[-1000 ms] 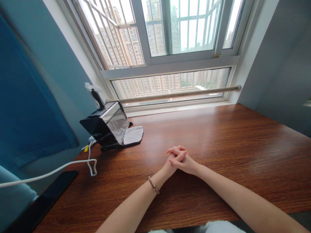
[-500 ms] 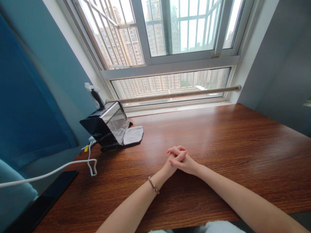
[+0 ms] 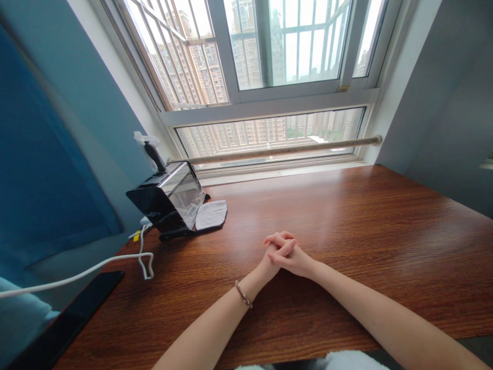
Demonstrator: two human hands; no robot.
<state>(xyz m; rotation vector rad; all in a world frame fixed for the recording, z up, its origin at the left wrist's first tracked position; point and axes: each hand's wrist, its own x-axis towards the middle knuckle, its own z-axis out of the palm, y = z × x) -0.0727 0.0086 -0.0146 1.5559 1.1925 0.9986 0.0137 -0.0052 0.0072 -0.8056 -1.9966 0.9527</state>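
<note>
My left hand [image 3: 271, 255] and my right hand [image 3: 299, 260] are clasped together above the brown wood-grain table [image 3: 346, 221], fingers interlaced. Both are closed, and no object shows between them. The palms are hidden. A beaded bracelet [image 3: 243, 294] circles my left wrist. Both forearms reach in from the bottom of the view. To the left, beyond my hands, stands a black machine with a clear front [image 3: 179, 195] and a dark handle [image 3: 154, 155] wrapped in plastic on top. A grey-white pad [image 3: 211, 214] lies at its front.
A white cable [image 3: 96, 266] runs across the left side to the machine. Along the left table edge lies a long black flat thing [image 3: 88, 303]. A barred window [image 3: 288, 56] and a horizontal pipe [image 3: 285, 150] are behind the table; a blue curtain [image 3: 42, 154] hangs at left.
</note>
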